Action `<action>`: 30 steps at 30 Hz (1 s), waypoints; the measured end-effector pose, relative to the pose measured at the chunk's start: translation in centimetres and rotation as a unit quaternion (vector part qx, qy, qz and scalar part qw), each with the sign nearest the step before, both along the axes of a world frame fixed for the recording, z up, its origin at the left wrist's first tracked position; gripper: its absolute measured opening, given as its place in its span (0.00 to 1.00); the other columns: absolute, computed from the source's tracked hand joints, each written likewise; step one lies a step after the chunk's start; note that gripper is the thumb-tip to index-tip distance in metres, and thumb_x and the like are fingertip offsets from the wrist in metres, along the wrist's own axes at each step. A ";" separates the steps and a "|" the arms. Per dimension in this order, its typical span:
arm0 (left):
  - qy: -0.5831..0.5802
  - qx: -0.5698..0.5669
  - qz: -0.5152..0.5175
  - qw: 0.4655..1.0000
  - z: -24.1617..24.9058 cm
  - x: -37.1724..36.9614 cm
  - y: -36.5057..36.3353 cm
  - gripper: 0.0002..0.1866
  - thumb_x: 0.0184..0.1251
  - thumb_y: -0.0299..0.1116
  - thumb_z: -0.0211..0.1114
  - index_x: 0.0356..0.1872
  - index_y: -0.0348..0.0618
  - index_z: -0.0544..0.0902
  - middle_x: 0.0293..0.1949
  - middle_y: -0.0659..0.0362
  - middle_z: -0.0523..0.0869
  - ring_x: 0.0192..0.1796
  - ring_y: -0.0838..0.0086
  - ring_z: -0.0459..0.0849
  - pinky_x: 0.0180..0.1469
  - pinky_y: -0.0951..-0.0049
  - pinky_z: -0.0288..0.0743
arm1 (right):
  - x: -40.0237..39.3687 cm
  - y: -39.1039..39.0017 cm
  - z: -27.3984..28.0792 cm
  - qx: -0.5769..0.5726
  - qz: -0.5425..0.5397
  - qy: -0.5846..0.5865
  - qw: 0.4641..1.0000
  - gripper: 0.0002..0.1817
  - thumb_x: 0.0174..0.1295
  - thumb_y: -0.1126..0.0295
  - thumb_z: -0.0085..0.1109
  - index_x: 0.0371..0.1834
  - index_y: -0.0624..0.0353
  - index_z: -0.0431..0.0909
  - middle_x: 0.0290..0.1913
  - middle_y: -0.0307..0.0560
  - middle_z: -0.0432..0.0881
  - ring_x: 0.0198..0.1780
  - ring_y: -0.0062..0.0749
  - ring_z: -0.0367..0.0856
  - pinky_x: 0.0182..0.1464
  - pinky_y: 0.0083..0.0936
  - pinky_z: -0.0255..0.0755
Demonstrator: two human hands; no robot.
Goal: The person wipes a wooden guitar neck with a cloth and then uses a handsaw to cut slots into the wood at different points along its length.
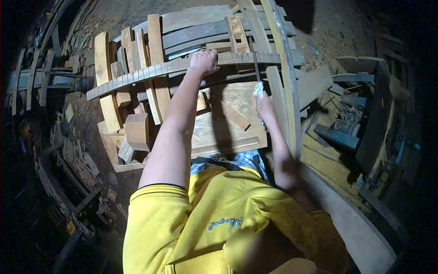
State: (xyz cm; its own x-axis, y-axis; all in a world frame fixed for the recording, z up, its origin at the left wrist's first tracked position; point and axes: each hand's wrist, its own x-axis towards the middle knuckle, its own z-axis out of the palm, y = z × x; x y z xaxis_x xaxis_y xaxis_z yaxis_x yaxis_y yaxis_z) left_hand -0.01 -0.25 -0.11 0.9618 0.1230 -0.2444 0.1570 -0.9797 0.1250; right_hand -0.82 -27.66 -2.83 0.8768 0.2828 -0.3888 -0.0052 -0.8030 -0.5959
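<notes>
A long, gently curved wooden strip (132,77), marked by evenly spaced crosswise lines like saw cuts, spans the bench from left to right. My left hand (204,62) is closed over the middle of this strip. In my right hand (264,107) is the handle, pale and wrapped-looking, of a handsaw (255,61). Its narrow blade points away from me and meets the strip near the right end. Whether the teeth sit inside a cut is too small to tell. Beyond the strip, close to the blade, stands a wooden block with rectangular holes (237,34).
Several planks (155,41) stick out under the strip at the left. A wooden block (137,131) sits at the bench's near left corner. A long upright board (287,82) runs along the right. Farther right is a motor-like machine (346,125) amid sawdust; scrap wood (84,160) litters the left floor.
</notes>
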 end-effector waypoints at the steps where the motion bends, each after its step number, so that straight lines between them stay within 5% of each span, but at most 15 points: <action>1: -0.001 0.003 0.001 1.000 0.2 -0.1 0.0 0.24 0.49 0.51 0.63 0.38 0.41 0.73 0.39 0.49 0.80 0.43 0.58 0.80 0.44 0.63 0.73 | 1.5 1.1 0.6 -0.010 0.003 0.003 1.000 0.13 0.60 0.66 0.44 0.45 0.61 0.69 0.39 0.63 0.76 0.45 0.57 0.73 0.45 0.43 0.67; 6: 0.007 -0.004 -0.003 1.000 -0.1 0.2 0.4 0.25 0.49 0.52 0.62 0.39 0.42 0.73 0.39 0.48 0.80 0.44 0.59 0.80 0.43 0.63 0.74 | 8.5 6.4 -0.1 -0.036 0.028 -0.004 0.999 0.16 0.60 0.62 0.42 0.43 0.62 0.70 0.41 0.64 0.76 0.47 0.57 0.73 0.45 0.42 0.67; 9: 0.000 0.005 -0.002 1.000 0.5 0.1 0.1 0.26 0.47 0.53 0.63 0.39 0.42 0.73 0.38 0.48 0.80 0.43 0.60 0.80 0.43 0.63 0.74 | 4.7 4.4 1.9 0.046 0.002 -0.007 0.999 0.16 0.61 0.62 0.42 0.43 0.63 0.69 0.40 0.67 0.76 0.46 0.58 0.73 0.45 0.42 0.67; 14: 0.002 0.014 -0.004 1.000 -0.3 -0.3 0.2 0.26 0.48 0.54 0.63 0.39 0.42 0.73 0.40 0.49 0.80 0.43 0.60 0.80 0.43 0.64 0.74 | 0.8 0.5 -0.1 0.004 0.018 -0.009 1.000 0.16 0.61 0.62 0.41 0.43 0.65 0.69 0.37 0.68 0.75 0.44 0.59 0.74 0.43 0.44 0.67; 16: -0.022 0.021 -0.009 0.999 -0.5 -0.1 0.2 0.26 0.48 0.54 0.62 0.40 0.44 0.73 0.40 0.49 0.80 0.44 0.60 0.80 0.44 0.64 0.73 | 3.9 2.5 -0.3 0.032 0.047 -0.057 0.997 0.16 0.61 0.62 0.40 0.42 0.65 0.68 0.36 0.66 0.76 0.41 0.55 0.76 0.40 0.41 0.68; 20: -0.003 0.020 -0.007 1.000 0.1 0.0 0.2 0.26 0.48 0.54 0.62 0.42 0.45 0.73 0.40 0.49 0.80 0.44 0.60 0.80 0.45 0.63 0.73 | 10.3 6.4 -2.2 -0.048 0.027 0.060 0.997 0.19 0.62 0.60 0.37 0.44 0.63 0.69 0.40 0.63 0.77 0.45 0.56 0.74 0.44 0.42 0.67; 22: -0.016 0.014 -0.010 1.000 0.3 -0.1 0.2 0.26 0.49 0.54 0.62 0.42 0.44 0.73 0.39 0.49 0.81 0.43 0.59 0.80 0.44 0.62 0.73 | 7.7 5.1 -0.6 0.019 0.049 -0.016 0.999 0.19 0.61 0.59 0.37 0.45 0.63 0.69 0.42 0.65 0.76 0.47 0.56 0.73 0.46 0.42 0.67; 30: -0.067 0.022 -0.015 0.997 -0.5 -0.3 0.1 0.15 0.53 0.43 0.55 0.35 0.44 0.74 0.32 0.49 0.82 0.36 0.60 0.82 0.37 0.64 0.75 | 4.3 2.8 0.9 -0.010 0.045 -0.006 0.999 0.18 0.61 0.60 0.39 0.45 0.63 0.69 0.38 0.65 0.76 0.45 0.59 0.73 0.44 0.42 0.66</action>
